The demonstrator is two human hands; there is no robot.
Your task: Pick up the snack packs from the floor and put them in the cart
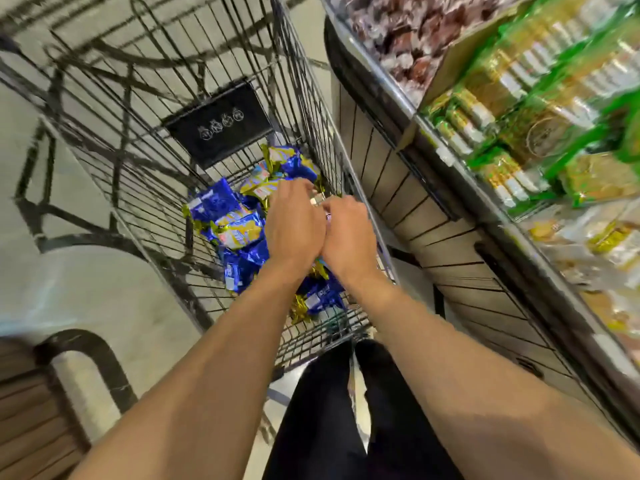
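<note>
Over the cart [194, 299], both hands sit together: left hand [294, 223] with fingers loosely spread over the snack packs [239, 230], right hand [349, 233] curled, grip unclear. Toward 12 o'clock, more packs pile; one could slip out through the wire.

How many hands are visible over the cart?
2. The left hand and the right hand are side by side above the snack packs inside the cart. Whether they hold a pack is hidden.

Left hand [294, 221] and right hand [348, 233] side by side, palms down.
</note>
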